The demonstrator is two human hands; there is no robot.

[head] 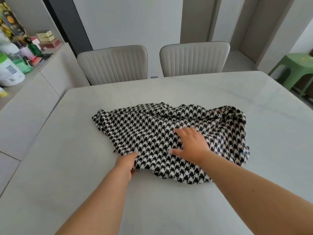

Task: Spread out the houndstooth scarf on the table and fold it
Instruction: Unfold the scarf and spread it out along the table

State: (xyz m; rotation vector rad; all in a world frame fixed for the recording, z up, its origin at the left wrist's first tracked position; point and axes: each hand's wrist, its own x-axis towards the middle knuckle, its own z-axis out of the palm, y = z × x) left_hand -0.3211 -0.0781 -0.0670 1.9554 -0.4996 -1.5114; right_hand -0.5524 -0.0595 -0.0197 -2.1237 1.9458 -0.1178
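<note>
Your left hand [126, 164] pinches the houndstooth scarf [152, 133] at its 7 o'clock edge, likely to pull it flat; your right hand [191, 143], fingers apart, presses it as anchor. Scarf sits bunched mid-desk [220, 92]. Two chairs [113, 63] at 12, cluttered sideboard [33, 78] at 10.

The black-and-white houndstooth scarf [152, 133] lies rumpled and partly spread on the pale table [254, 102], bunched in folds toward its right end.

left hand [127, 164] fingertips hidden under scarf [169, 141] edge, sideboard clutter [15, 53] cut off at left
</note>
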